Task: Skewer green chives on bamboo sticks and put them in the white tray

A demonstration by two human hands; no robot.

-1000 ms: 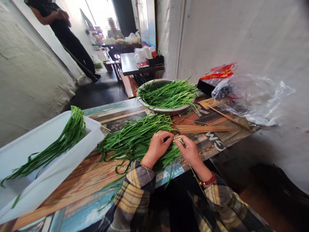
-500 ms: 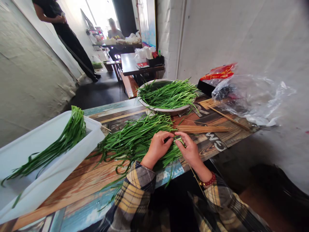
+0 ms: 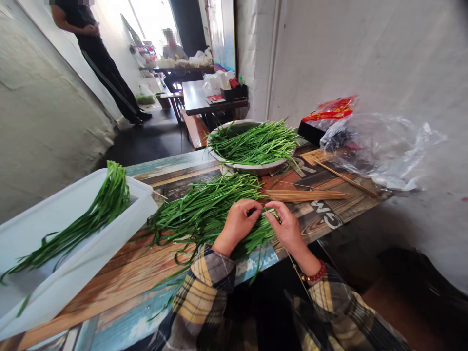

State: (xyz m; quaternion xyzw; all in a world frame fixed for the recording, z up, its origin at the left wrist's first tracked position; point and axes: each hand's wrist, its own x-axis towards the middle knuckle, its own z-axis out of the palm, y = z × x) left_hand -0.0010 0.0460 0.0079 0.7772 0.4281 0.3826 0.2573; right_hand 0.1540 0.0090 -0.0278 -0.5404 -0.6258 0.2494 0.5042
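Observation:
A loose pile of green chives (image 3: 197,209) lies across the painted wooden table (image 3: 120,273). My left hand (image 3: 238,223) is closed, pinching the cut ends of a small bunch of chives at the pile's right side. My right hand (image 3: 287,226) is closed too, pinching the same bunch ends from the right. A thin bamboo skewer (image 3: 297,273) runs back from under my right hand along my wrist. A bundle of bamboo skewers (image 3: 305,195) lies just beyond my hands.
A metal bowl (image 3: 252,166) full of chives stands behind the pile. A white plastic tray (image 3: 66,243) with chives sits at the left. A clear plastic bag (image 3: 380,146) and a red packet (image 3: 331,109) lie at the right. A person (image 3: 98,53) stands far back.
My hands have stayed on the chive ends with only tiny finger shifts. The person in the background has stepped a little along the wall.

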